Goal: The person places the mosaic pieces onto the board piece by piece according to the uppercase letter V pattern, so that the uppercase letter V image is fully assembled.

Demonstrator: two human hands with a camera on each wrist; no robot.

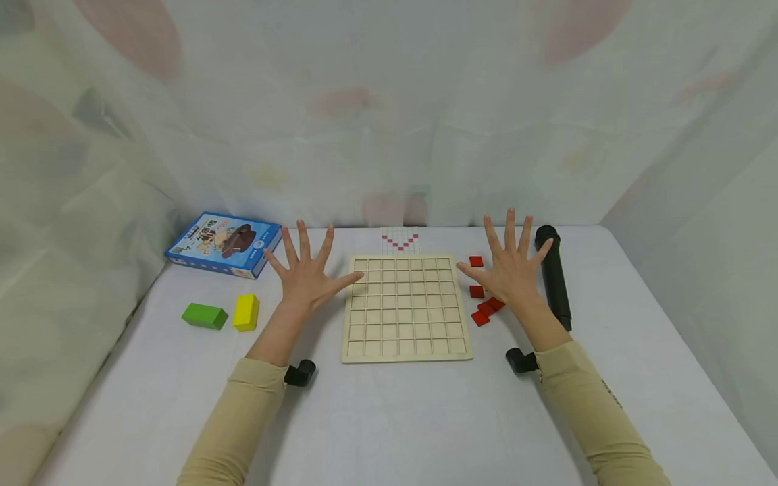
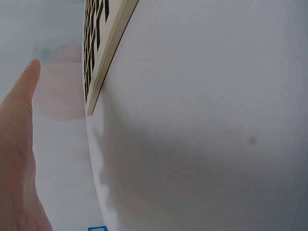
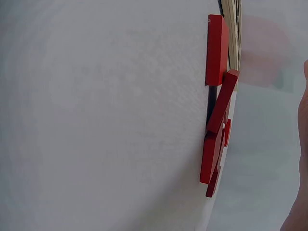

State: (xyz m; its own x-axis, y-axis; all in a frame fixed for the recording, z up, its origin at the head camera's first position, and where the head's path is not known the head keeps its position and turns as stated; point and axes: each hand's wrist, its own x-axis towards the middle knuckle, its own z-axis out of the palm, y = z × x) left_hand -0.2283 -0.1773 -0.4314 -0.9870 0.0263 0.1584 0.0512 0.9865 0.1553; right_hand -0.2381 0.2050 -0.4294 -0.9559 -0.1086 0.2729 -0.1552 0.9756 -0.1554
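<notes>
Both hands are held up over the table with fingers spread, holding nothing. My left hand point(image 1: 306, 280) is beside the left edge of a pale wooden grid board point(image 1: 406, 359), its thumb tip over the board's upper left in the head view. On the other side, my right hand point(image 1: 512, 273) hovers near several red square tiles point(image 1: 477, 291). Some tiles overlap; in the right wrist view one red tile point(image 3: 223, 102) leans on another. The board's squares hold no tiles. Behind it stands a white card point(image 1: 400, 240) with a grid and a V of red squares.
A blue picture box point(image 1: 223, 243) lies at the back left. In front of it are a green block point(image 1: 204, 316) and a yellow block point(image 1: 246, 312). A long black cylinder point(image 1: 553, 277), like a flashlight, lies right of the right hand. Fabric walls border the table.
</notes>
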